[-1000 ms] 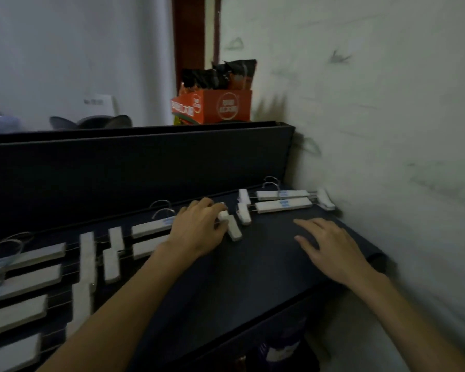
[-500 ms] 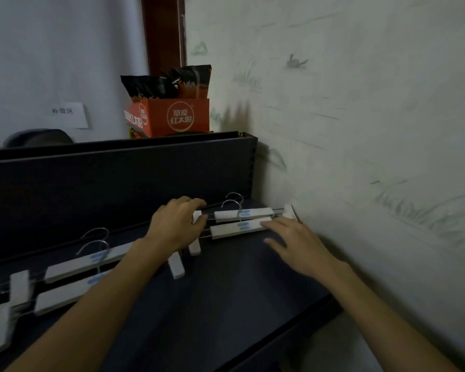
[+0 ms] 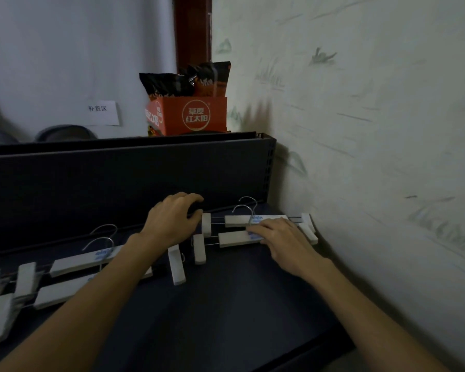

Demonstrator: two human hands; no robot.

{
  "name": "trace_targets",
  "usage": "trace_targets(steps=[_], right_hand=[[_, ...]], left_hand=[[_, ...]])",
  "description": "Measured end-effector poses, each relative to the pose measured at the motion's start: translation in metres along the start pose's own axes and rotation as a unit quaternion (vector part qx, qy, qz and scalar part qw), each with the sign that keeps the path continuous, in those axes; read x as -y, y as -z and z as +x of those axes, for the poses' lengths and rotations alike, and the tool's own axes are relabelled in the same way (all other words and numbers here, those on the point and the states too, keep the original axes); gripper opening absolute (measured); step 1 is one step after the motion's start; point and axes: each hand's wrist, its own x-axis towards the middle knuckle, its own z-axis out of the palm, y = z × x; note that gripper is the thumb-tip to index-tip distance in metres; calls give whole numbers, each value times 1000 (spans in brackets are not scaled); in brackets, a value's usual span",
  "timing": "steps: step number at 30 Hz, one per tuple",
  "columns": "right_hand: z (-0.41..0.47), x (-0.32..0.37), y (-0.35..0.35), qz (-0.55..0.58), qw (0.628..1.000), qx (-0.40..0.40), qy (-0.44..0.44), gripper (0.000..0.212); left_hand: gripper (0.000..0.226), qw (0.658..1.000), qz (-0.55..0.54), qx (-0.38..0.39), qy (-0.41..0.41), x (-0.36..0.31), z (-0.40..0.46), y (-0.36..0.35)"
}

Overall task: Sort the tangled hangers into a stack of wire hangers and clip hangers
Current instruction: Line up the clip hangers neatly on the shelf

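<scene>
Hangers of the clip kind lie in pairs along the dark shelf [image 3: 226,312], and we see no wire ones from the head view. Largest first: the shelf runs into the corner by the marked wall [image 3: 373,130], with an orange carton [image 3: 191,116] up on the back ledge. One clip pair [image 3: 73,264] lies to the left under our forearm; the far pair [image 3: 239,232] sits tight in the corner. Our left hand [image 3: 172,221] is curled beside that pair's left clips [image 3: 206,224], though we cannot tell whether it grips anything. Our right hand [image 3: 279,237] lies flat, fingers straight, pressing the nearer bar. We judge we are squaring up the clip stack; next calls for sliding both bars together without snagging hooks [image 3: 246,208].
</scene>
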Motion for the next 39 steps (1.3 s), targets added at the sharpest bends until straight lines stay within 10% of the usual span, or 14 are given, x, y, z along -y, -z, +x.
trace_targets(steps=[24, 39], right_hand=[[-93, 3, 38, -26, 994, -69, -85, 80], [-81, -11, 37, 20, 996, -82, -3, 67]], left_hand=[[44, 976, 8, 193, -96, -47, 54, -57], [37, 995, -17, 9, -96, -51, 23, -24]])
